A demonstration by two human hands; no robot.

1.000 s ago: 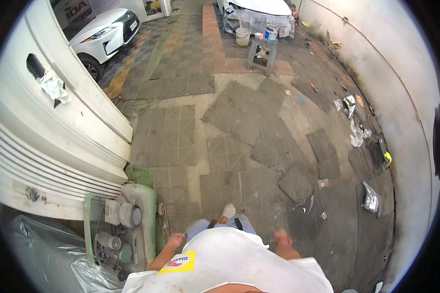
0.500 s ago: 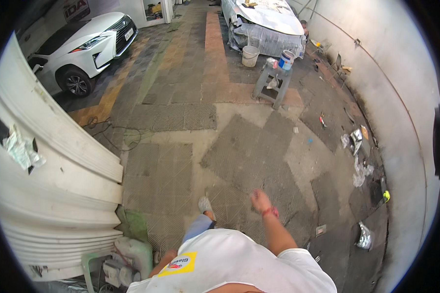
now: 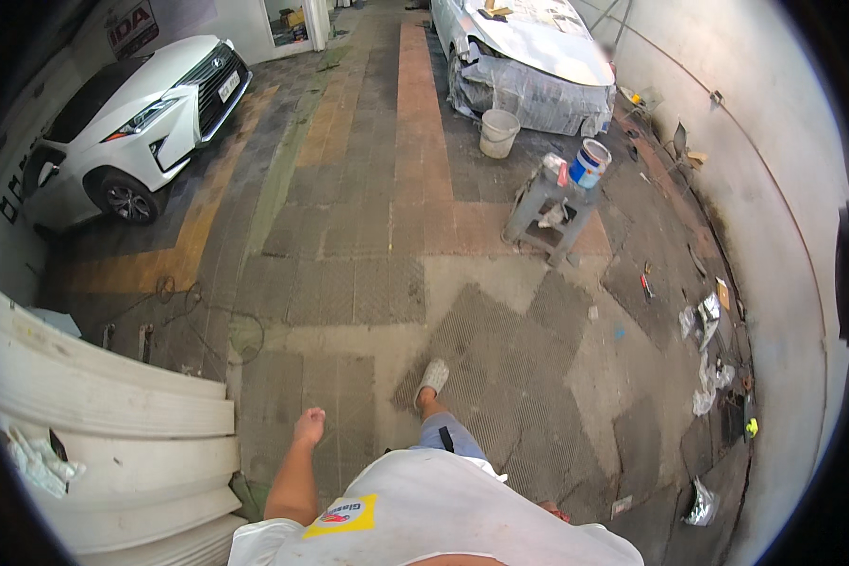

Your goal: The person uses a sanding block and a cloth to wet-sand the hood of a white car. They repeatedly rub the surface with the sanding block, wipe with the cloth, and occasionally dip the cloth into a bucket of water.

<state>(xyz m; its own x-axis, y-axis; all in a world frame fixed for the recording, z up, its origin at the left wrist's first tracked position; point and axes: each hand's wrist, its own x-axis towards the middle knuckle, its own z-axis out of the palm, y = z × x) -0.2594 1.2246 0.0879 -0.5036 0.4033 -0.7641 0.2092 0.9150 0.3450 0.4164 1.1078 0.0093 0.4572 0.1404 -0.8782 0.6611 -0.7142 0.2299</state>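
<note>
My left hand (image 3: 309, 424) swings forward at the end of a bare arm, over the floor mats beside the white corrugated panels. Its fingers look loosely curled in, and nothing shows in them. Of my right arm only a bit near the red wristband (image 3: 557, 511) shows at the side of my white shirt; the hand itself is hidden behind my body. Neither hand is seen touching anything. One foot in a light clog (image 3: 432, 375) is stepped out ahead on the dark mats.
Ahead right, a grey stool (image 3: 538, 217) carries a paint can (image 3: 590, 162). A bucket (image 3: 499, 133) stands before a car with a plastic-wrapped front (image 3: 538, 94). A white car (image 3: 151, 123) is at far left, white panels (image 3: 113, 415) at near left. Foil scraps (image 3: 703, 500) lie along the right wall; a cable (image 3: 245, 330) loops across the floor.
I have walked forward, so the stool, bucket and cars appear nearer. My left hand has swung forward into sight, while my right has swung back out of it. The other foot now leads.
</note>
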